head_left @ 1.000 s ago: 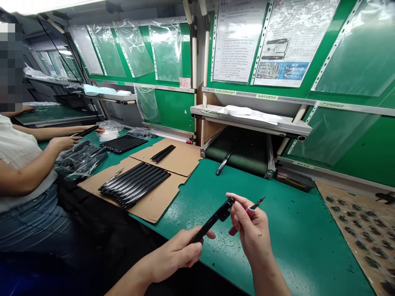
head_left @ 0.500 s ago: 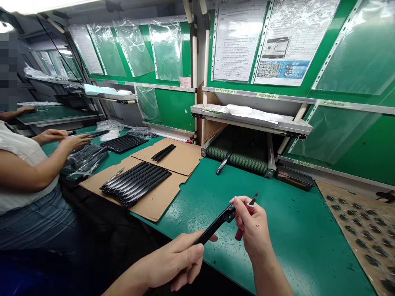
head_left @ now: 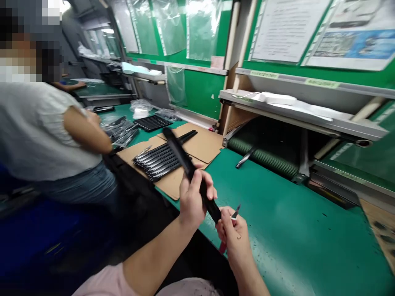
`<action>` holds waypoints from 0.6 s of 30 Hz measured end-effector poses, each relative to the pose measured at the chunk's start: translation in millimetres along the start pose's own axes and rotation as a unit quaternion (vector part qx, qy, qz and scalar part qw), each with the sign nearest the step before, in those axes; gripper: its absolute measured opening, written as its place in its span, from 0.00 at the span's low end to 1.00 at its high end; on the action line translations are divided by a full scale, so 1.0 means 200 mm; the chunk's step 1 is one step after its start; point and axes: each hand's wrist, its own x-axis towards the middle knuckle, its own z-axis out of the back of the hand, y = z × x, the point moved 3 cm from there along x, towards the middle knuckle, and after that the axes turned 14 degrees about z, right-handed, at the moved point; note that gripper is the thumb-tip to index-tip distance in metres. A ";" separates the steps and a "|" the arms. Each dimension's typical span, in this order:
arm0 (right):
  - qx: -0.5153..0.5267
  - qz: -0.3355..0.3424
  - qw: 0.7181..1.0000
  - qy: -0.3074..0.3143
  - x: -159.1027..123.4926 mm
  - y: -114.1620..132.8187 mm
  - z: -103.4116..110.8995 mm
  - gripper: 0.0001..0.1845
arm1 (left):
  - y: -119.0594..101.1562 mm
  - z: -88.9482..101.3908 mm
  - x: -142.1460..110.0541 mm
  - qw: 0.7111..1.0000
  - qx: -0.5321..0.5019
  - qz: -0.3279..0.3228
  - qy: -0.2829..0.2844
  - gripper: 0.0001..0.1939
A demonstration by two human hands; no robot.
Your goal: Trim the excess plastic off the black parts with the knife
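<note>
A long black plastic strip (head_left: 179,152) slants across the middle of the view, its far end raised toward the upper left. My left hand (head_left: 191,199) is closed around its middle. At the strip's near end, the fingers of my right hand (head_left: 237,234) touch it. That same hand also grips a craft knife (head_left: 235,213) with a red handle, its blade pointing up and away from the strip. Beyond my left hand, several similar black strips (head_left: 159,162) lie side by side on a cardboard sheet (head_left: 173,186).
One black strip (head_left: 246,158) lies at the mouth of a green conveyor belt (head_left: 262,158) under a shelf (head_left: 296,113). A co-worker (head_left: 58,135) stands at the left, near bagged parts (head_left: 125,133). A brown sheet (head_left: 378,224) with dark pieces lies at the right edge.
The strip has swung from pointing down toward me to pointing up and left, with my left hand raised. My right hand has moved slightly down and left. The view has turned left.
</note>
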 end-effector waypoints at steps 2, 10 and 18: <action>-0.110 0.069 0.988 0.083 -0.02 0.01 0.01 0.21 | -0.02 0.00 0.10 0.996 -0.059 0.062 -0.017 0.06; -0.415 0.286 0.853 0.136 -0.01 0.07 0.09 0.18 | 0.06 0.13 0.21 0.961 -0.151 0.232 0.004 0.05; -0.559 0.363 0.732 0.143 0.03 0.12 0.06 0.30 | 0.09 0.12 0.21 0.942 -0.149 0.297 0.049 0.05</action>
